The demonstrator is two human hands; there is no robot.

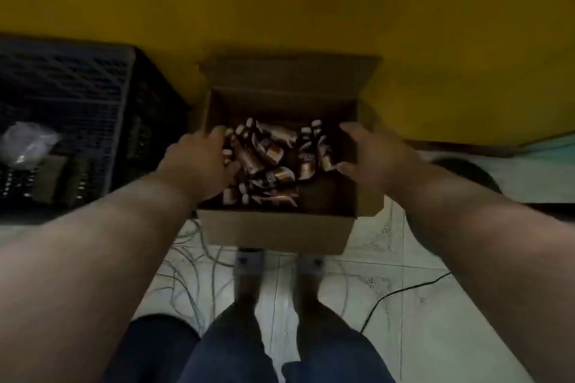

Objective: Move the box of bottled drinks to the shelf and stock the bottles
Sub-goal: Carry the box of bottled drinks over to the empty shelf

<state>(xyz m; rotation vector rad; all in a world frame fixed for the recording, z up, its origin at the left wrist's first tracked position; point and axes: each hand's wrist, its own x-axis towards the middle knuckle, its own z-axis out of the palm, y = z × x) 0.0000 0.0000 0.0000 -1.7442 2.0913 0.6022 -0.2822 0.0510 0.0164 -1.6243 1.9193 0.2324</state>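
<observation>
Person's standing over an open cardboard box [273, 233] that's sitting on the tile floor [404, 305] against a yellow wall [280, 3], right beside a black crate [77, 96]. Both hands are reaching for opposite sides, prob bc a box this full needs a balanced two-sided lift. Left hand [199, 162] is curling its fingers over the left edge; right hand [370, 152] is at the right wall w/ fingers spread, not clamped yet afaict. Bottles [267, 165] are lying jumbled inside, so tipping it would be risky imo. No shelf in view.
</observation>
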